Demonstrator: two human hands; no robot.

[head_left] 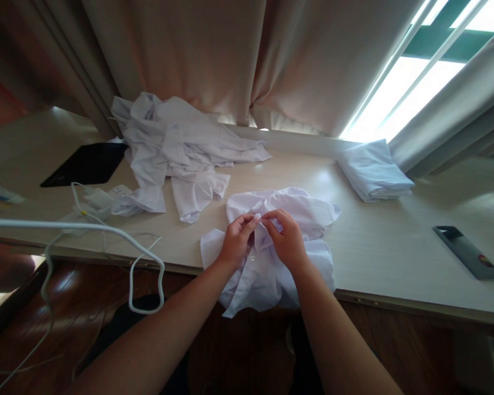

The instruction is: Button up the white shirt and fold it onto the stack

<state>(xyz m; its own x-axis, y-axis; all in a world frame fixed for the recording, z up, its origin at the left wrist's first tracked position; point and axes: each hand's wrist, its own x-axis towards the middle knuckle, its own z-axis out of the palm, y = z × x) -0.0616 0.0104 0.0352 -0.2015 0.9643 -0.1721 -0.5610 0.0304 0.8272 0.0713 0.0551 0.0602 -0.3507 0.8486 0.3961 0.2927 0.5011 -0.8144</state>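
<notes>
A white buttoned shirt (271, 274) lies bunched at the front of the table, its lower part hanging over the edge. My left hand (237, 238) pinches a bit of its cloth between thumb and fingers. Close beside it, my right hand (286, 237) grips the same part of the shirt, fingertips nearly meeting the left ones. One button (252, 258) shows on the front strip below my hands. Whatever sits right between the fingertips is too small to make out.
Crumpled white garments (173, 137) lie at the back left, near a black flat item (84, 164) and a power strip (119, 191). Folded white cloth (374, 170) and a dark grey flat box (467, 252) are on the right. A white cable (148, 249) loops at left.
</notes>
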